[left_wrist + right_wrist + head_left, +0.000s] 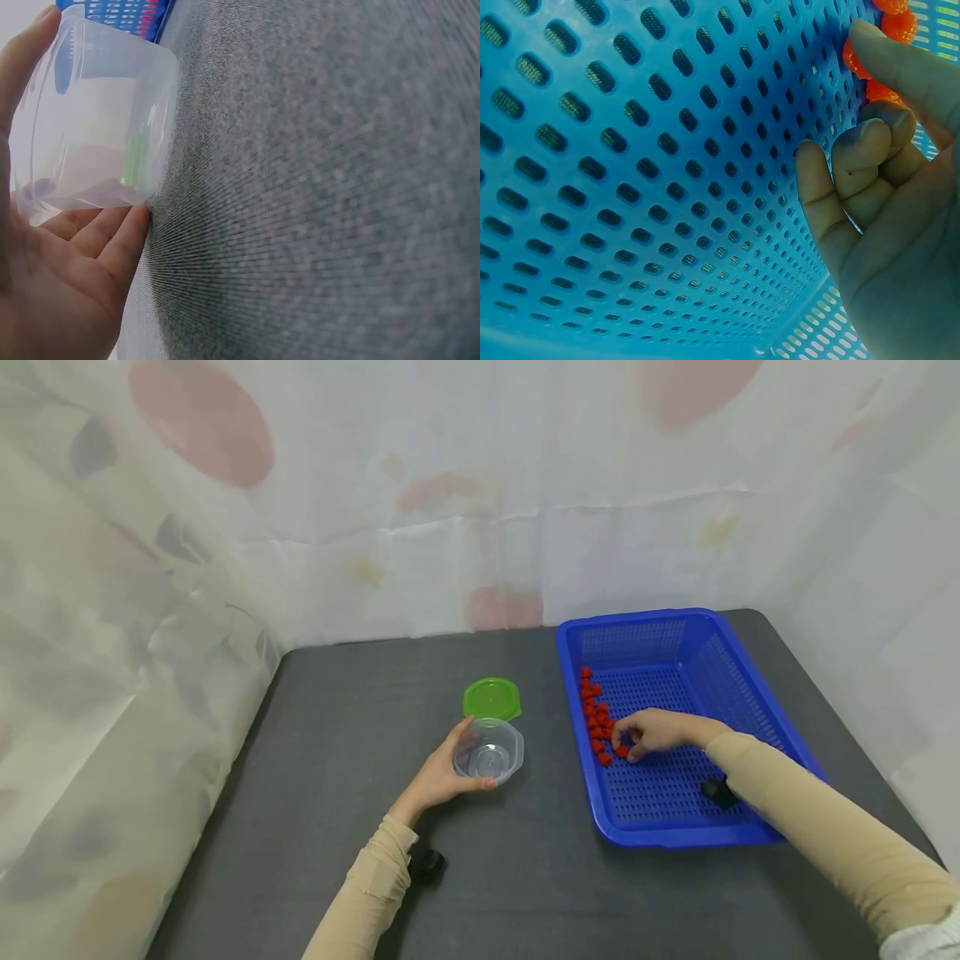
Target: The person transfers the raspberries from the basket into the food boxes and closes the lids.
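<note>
My left hand (437, 779) grips a clear plastic bowl (501, 769) from its left side, with the thumb and fingers spread around the wall. In the left wrist view the bowl (97, 112) stands at the grey tabletop, fingers low against it. Just behind it lies a green lid (491, 698). My right hand (660, 731) reaches into a blue basket (617, 837), thumb and bent fingers around one small red bumpy ball (622, 751). More such red balls (589, 710) line the basket's left side. The right wrist view shows several of them (898, 27) by the thumb, partly hidden.
The grey table (337, 735) carries the basket on its right side. Patterned white curtains (450, 560) hang behind the table and along both sides. A black wrist device (427, 866) sits under the left forearm, another (718, 792) under the right.
</note>
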